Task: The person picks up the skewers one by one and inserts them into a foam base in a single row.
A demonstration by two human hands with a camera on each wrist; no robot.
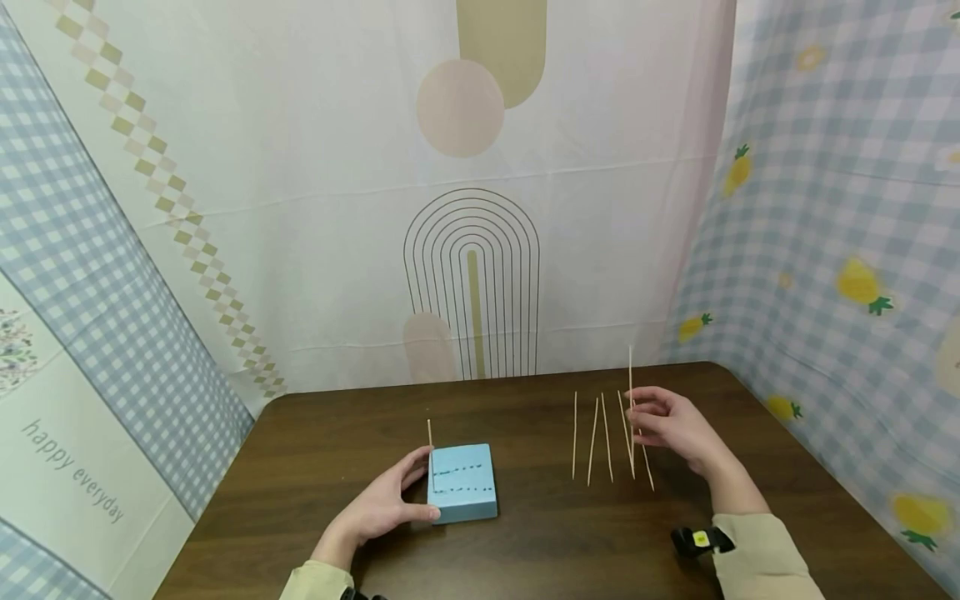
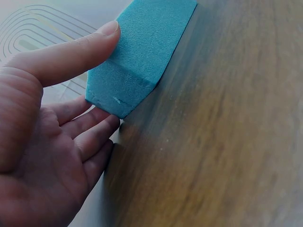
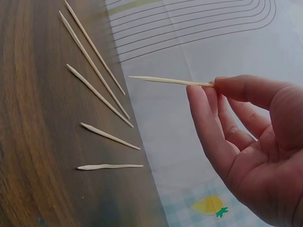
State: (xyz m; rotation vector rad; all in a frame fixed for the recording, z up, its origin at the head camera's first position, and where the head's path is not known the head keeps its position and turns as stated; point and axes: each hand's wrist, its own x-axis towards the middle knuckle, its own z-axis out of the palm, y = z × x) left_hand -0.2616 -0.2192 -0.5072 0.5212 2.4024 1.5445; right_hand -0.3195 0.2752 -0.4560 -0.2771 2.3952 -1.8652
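On the wooden table sits a light blue foam block [image 1: 463, 507], its top marked with two dotted rows of dark spots. My left hand [image 1: 381, 502] grips its left side, thumb at the near corner and fingers toward the back; the left wrist view shows the thumb [image 2: 90, 49] against one face of the block [image 2: 147, 42]. A thin wooden stick [image 1: 431, 437] stands upright at the block's left edge. Over on the right, my right hand [image 1: 670, 423] pinches another thin pointed wooden stick [image 3: 161, 80] between thumb and fingertips, holding it above the table.
Several loose wooden sticks [image 1: 575, 437] lie spaced out on the table [image 1: 525, 533] beside and under the right hand. Patterned cloths [image 1: 337, 208] hang behind the table and along both sides. A black band [image 1: 684, 542] is at the right wrist.
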